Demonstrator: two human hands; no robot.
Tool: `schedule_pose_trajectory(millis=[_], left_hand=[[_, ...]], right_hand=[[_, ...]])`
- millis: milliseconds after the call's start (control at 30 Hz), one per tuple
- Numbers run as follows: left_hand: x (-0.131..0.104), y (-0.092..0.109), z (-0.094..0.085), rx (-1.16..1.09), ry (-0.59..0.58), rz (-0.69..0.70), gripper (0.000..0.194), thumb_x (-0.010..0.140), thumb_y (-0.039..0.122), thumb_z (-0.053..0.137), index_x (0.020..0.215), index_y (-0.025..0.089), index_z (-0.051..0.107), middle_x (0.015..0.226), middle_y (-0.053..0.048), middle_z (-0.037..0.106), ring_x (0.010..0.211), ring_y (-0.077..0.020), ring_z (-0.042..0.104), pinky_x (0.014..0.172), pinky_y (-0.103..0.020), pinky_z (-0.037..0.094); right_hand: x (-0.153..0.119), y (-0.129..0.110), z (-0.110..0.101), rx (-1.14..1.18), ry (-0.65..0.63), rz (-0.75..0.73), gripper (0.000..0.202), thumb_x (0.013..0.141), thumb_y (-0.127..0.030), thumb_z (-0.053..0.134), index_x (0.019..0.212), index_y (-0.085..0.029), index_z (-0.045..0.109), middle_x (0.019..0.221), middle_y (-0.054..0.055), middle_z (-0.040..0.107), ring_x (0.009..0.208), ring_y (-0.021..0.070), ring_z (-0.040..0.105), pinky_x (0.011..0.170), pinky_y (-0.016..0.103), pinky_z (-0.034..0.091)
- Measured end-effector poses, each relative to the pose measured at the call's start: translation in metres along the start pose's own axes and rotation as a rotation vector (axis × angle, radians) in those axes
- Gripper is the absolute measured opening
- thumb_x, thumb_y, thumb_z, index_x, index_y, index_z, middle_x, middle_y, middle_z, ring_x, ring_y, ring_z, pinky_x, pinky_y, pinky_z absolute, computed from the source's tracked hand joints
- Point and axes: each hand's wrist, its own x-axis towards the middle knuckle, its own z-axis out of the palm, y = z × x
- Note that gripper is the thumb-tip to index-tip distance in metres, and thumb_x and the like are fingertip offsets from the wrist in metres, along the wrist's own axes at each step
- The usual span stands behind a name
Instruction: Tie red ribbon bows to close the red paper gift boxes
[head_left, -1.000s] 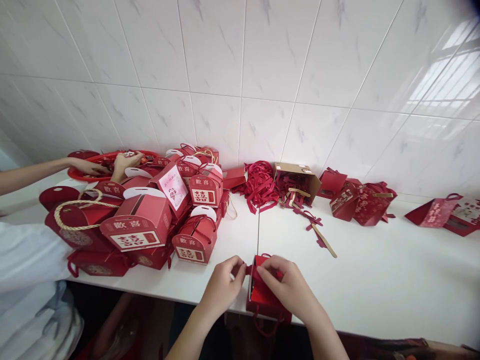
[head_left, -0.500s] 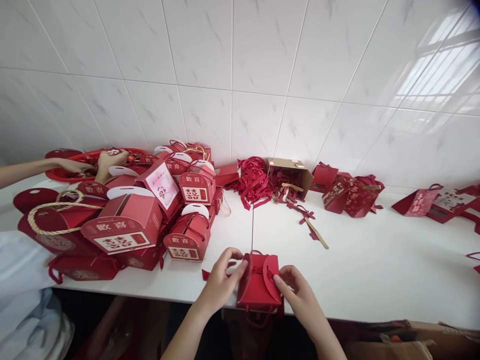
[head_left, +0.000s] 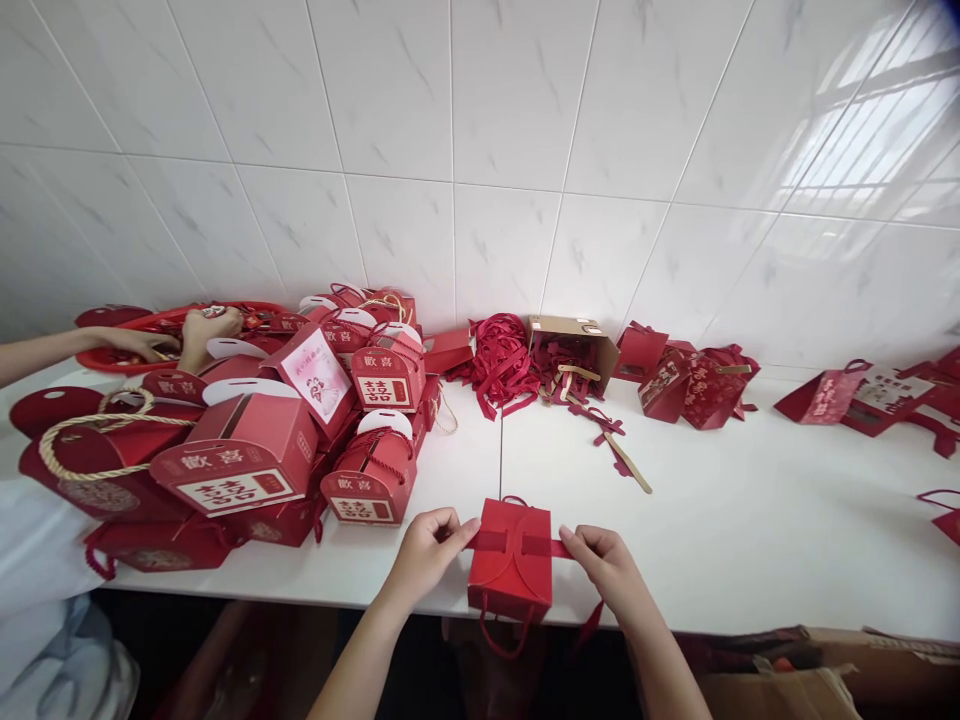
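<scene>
A small red box [head_left: 510, 575] with cord handles lies at the front edge of the white table, its curved flaps folded together on top. A dark red ribbon [head_left: 535, 545] runs across the flaps and out past both sides. On the left side, my left hand [head_left: 435, 550] pinches one end of the ribbon between thumb and fingers. My right hand [head_left: 604, 560] pinches the ribbon at the right side, and a loose tail hangs below it over the table edge.
Several red gift boxes [head_left: 240, 450] are heaped on the left, near another person's hands [head_left: 202, 330] at a red tray [head_left: 112, 362]. Ribbons [head_left: 499, 365], a cardboard box [head_left: 574, 330] and more red boxes [head_left: 716, 390] stand along the tiled wall.
Both hands have gone from the box's sides to the ribbon ends, which are now pulled outward. The ribbon lies straight and the flaps sit flatter.
</scene>
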Motion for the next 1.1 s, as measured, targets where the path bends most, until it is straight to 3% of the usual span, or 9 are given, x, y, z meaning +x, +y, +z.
schedule_pose_trajectory(millis=[200,367,467,600,667,767,867,1000,1100], left_hand=[[0.004,-0.013,0.006,-0.069,-0.019,-0.015,0.045,0.08,0.054,0.052,0.056,0.019,0.038,0.054,0.006,0.03,0.053,-0.01,0.032,0.053,-0.023,0.028],[0.006,-0.013,0.004,-0.005,0.057,0.011,0.041,0.079,0.051,0.055,0.057,0.018,0.045,0.056,0.005,0.038,0.055,-0.0116,0.039,0.056,-0.024,0.034],[0.004,-0.015,0.0,0.125,0.24,0.139,0.032,0.079,0.046,0.057,0.063,0.018,0.053,0.072,-0.001,0.051,0.071,-0.0167,0.051,0.069,-0.028,0.041],[-0.011,-0.015,-0.005,0.381,0.564,0.314,0.024,0.079,0.04,0.058,0.092,0.021,0.064,0.106,-0.01,0.054,0.105,-0.0256,0.051,0.089,-0.038,0.04],[-0.024,-0.008,-0.006,0.426,0.521,0.297,0.021,0.082,0.039,0.054,0.088,0.022,0.065,0.098,-0.008,0.056,0.096,-0.0232,0.055,0.085,-0.034,0.042],[-0.043,0.005,-0.003,0.439,0.223,0.156,0.032,0.089,0.039,0.044,0.07,0.021,0.064,0.07,-0.003,0.057,0.067,-0.0175,0.056,0.063,-0.027,0.042],[-0.049,0.01,0.002,0.417,0.03,-0.011,0.039,0.091,0.04,0.036,0.076,0.022,0.067,0.054,-0.001,0.055,0.053,-0.018,0.052,0.053,-0.027,0.036],[-0.04,0.0,0.008,0.041,0.147,-0.134,0.037,0.085,0.048,0.047,0.106,0.023,0.066,0.07,-0.004,0.064,0.072,-0.0221,0.06,0.063,-0.028,0.042],[-0.029,-0.005,0.016,-0.396,0.215,-0.162,0.038,0.079,0.048,0.059,0.108,0.023,0.064,0.082,-0.003,0.065,0.078,-0.0191,0.061,0.07,-0.027,0.045]], right_hand=[[0.001,0.016,-0.004,-0.154,0.084,-0.049,0.05,0.081,-0.054,0.052,0.054,-0.022,0.025,0.057,-0.005,0.019,0.055,0.011,0.02,0.052,0.027,0.018],[-0.002,0.03,-0.011,-0.239,0.155,-0.06,0.049,0.079,-0.056,0.053,0.053,-0.022,0.029,0.055,-0.006,0.022,0.053,0.0111,0.025,0.05,0.026,0.022],[-0.003,0.036,-0.016,-0.303,0.228,-0.104,0.039,0.079,-0.053,0.053,0.061,-0.02,0.045,0.058,-0.003,0.039,0.056,0.0134,0.037,0.054,0.026,0.033],[-0.012,0.033,-0.018,-0.322,0.405,-0.221,0.03,0.082,-0.049,0.053,0.09,-0.02,0.057,0.091,0.005,0.059,0.084,0.0205,0.053,0.076,0.031,0.042],[-0.021,0.026,-0.013,-0.306,0.36,-0.221,0.029,0.084,-0.048,0.049,0.081,-0.02,0.057,0.08,0.004,0.058,0.077,0.0192,0.053,0.072,0.03,0.042],[-0.038,0.016,0.003,-0.261,0.1,-0.125,0.041,0.088,-0.049,0.041,0.066,-0.019,0.056,0.056,-0.002,0.044,0.055,0.0142,0.043,0.055,0.026,0.035],[-0.049,0.016,0.023,-0.225,-0.112,-0.023,0.042,0.088,-0.051,0.04,0.075,-0.017,0.062,0.053,-0.003,0.041,0.051,0.013,0.04,0.05,0.026,0.031],[-0.052,0.031,0.038,-0.08,-0.066,0.088,0.055,0.084,-0.052,0.049,0.124,-0.015,0.051,0.052,-0.006,0.044,0.051,0.0136,0.044,0.054,0.026,0.036],[-0.047,0.035,0.04,0.242,0.013,0.186,0.067,0.082,-0.052,0.055,0.135,-0.017,0.036,0.054,-0.007,0.049,0.048,0.0106,0.041,0.049,0.023,0.034]])
